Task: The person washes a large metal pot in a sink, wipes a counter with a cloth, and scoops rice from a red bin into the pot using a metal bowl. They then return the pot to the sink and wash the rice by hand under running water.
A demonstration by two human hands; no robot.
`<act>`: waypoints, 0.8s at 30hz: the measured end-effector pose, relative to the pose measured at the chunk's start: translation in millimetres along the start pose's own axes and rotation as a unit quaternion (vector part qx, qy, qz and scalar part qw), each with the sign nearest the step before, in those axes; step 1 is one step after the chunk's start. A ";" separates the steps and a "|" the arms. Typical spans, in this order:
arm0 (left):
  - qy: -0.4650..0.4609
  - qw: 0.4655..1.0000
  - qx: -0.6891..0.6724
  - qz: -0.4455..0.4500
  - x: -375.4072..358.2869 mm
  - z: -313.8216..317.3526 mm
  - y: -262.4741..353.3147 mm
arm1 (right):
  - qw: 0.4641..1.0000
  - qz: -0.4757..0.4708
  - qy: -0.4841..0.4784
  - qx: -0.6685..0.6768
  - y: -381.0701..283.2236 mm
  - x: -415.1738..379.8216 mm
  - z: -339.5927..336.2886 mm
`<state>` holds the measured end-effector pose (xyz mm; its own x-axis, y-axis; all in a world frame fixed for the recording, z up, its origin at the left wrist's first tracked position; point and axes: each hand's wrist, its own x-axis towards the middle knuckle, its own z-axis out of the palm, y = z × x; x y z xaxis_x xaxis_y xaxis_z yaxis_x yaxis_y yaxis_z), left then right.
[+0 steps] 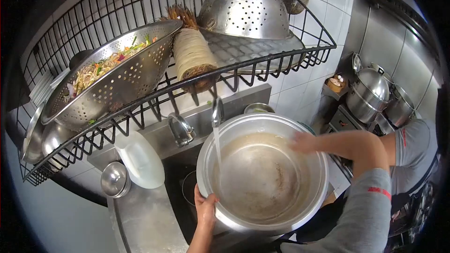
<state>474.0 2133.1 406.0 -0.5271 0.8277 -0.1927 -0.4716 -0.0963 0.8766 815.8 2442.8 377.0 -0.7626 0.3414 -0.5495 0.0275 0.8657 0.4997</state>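
Observation:
A large metal basin (pixel 262 173) with a wide rim is over the sink, slightly tilted. My left hand (pixel 205 206) grips its near-left rim, thumb on top and fingers around the outside. My right hand (pixel 303 141) reaches in at the far right inner wall; motion blurs it, so its fingers and anything in them cannot be made out. Water runs from a faucet (pixel 217 112) down the basin's left inside. Brownish specks and a little water lie on the bottom.
Above hangs a black wire rack (pixel 154 98) with a colander (pixel 117 79) of shredded vegetables, a bamboo brush (pixel 193 56) and an upturned colander (pixel 248 14). A plastic jug (pixel 140 159) and stacked bowls (pixel 115 179) stand left. At right, a co-worker's sleeve (pixel 417 145) is near pots (pixel 370 93).

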 end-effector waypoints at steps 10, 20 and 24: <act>-0.005 0.999 0.018 -0.026 2.6 -10.0 1.1 | 0.940 -0.030 0.308 -0.144 48.4 89.9 -61.6; 0.021 0.999 -0.022 -0.009 -2.2 -5.3 -5.9 | 0.753 -0.233 -0.044 0.613 -198.9 -17.6 -161.7; 0.018 1.000 -0.002 -0.005 -2.1 0.0 -0.4 | 0.666 -0.183 0.192 0.697 -232.5 96.4 -177.9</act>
<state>475.3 2131.3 406.0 -0.5478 0.8082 -0.2163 -0.4799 -0.0917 0.8725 620.9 2209.3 327.0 -0.9850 0.1264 -0.1178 0.1631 0.4548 -0.8755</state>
